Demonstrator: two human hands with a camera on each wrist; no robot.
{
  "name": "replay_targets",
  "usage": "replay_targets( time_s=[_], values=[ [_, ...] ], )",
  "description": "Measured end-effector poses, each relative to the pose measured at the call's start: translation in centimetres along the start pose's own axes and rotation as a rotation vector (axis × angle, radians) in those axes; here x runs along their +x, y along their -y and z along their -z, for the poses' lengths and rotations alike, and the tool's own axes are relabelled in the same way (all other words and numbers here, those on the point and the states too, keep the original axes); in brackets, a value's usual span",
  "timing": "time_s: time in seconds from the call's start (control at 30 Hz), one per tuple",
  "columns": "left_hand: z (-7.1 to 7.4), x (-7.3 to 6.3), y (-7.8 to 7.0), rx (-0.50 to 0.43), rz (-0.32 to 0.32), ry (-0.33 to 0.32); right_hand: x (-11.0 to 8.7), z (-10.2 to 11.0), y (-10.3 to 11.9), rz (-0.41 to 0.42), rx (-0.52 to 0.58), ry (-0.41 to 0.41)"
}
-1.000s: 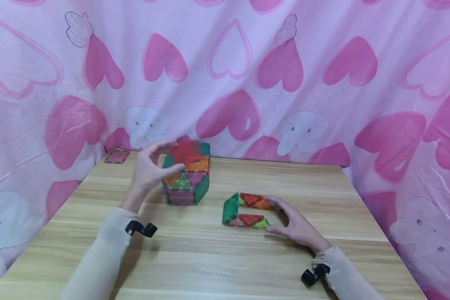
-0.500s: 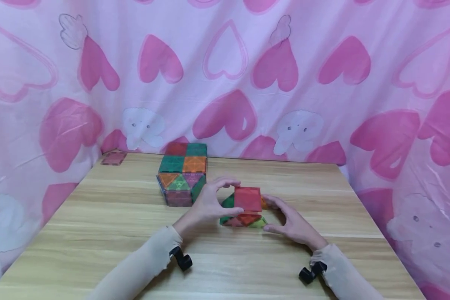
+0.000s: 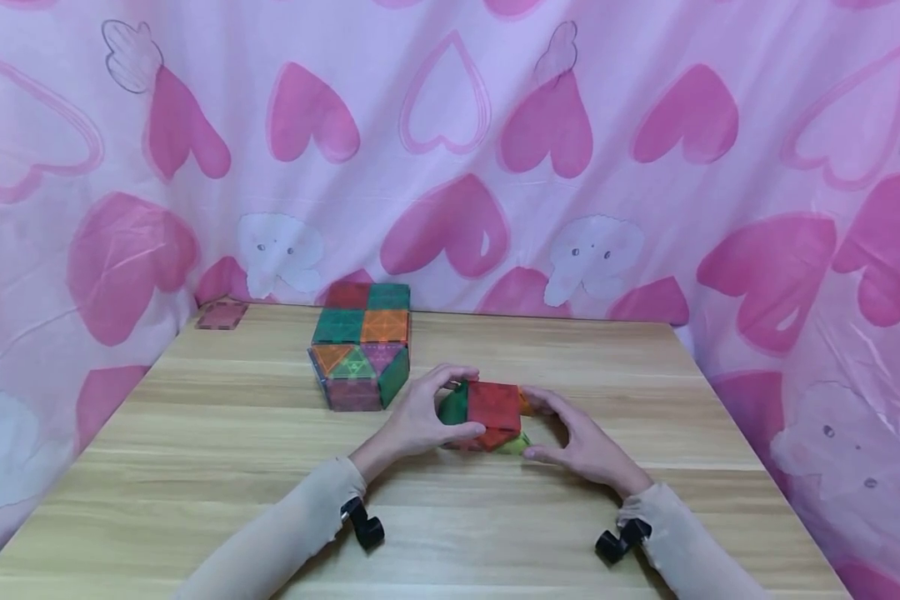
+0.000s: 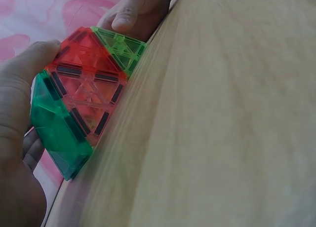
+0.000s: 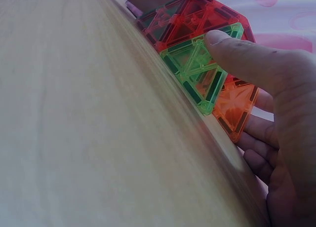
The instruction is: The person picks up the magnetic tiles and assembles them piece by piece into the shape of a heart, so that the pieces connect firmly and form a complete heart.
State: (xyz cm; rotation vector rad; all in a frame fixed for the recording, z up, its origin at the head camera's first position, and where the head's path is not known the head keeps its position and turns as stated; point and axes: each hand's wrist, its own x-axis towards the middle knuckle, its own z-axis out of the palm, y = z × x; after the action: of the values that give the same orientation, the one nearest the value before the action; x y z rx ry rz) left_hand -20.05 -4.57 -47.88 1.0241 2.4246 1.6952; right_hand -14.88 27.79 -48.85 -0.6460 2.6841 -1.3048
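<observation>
A small structure of translucent magnetic tiles stands on the table before me. My left hand (image 3: 422, 414) pinches a red square tile (image 3: 494, 404) by its near and far edges, and the tile lies across the top of the two side walls. A green tile (image 4: 58, 131) forms the left end, beside the left palm. My right hand (image 3: 594, 446) spans the right end: its thumb presses a lime-green triangle tile (image 5: 190, 64) on the near wall, and its fingers touch an orange triangle tile (image 5: 234, 108) on the far wall. The inside is mostly hidden.
A larger block of magnetic tiles (image 3: 363, 327), topped in red, green and orange, stands at the back left. Beyond it a pink square tile (image 3: 222, 315) lies in the table's far left corner. A pink heart-patterned curtain (image 3: 450, 108) hangs behind the wooden table (image 3: 570, 542).
My left hand has carried the red square tile from above the larger block, rightward and down onto the small structure's walls. The right hand has stayed at the structure's right end.
</observation>
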Motion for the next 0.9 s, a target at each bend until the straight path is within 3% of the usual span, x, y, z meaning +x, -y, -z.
replay_targets(
  time_s=[0.3, 0.5, 0.63, 0.8, 0.9],
  values=[
    [0.2, 0.0, 0.1, -0.005, -0.019, 0.009, 0.0, 0.1, 0.1, 0.018, 0.000, -0.008],
    [1.8, 0.2, -1.9, 0.035, -0.086, -0.010, -0.1, 0.0, 0.0, 0.025, -0.001, 0.000],
    [4.5, 1.0, -4.3, 0.064, -0.178, -0.093, -0.1, 0.1, -0.1, 0.030, -0.001, -0.006],
    [9.8, 1.4, -6.5, 0.049, -0.283, -0.274, -0.1, 0.2, 0.1, 0.034, -0.003, -0.005],
    [13.3, 1.0, -6.8, -0.017, -0.281, -0.392, -0.1, 0.2, 0.1, 0.036, -0.003, -0.004]
  ],
)
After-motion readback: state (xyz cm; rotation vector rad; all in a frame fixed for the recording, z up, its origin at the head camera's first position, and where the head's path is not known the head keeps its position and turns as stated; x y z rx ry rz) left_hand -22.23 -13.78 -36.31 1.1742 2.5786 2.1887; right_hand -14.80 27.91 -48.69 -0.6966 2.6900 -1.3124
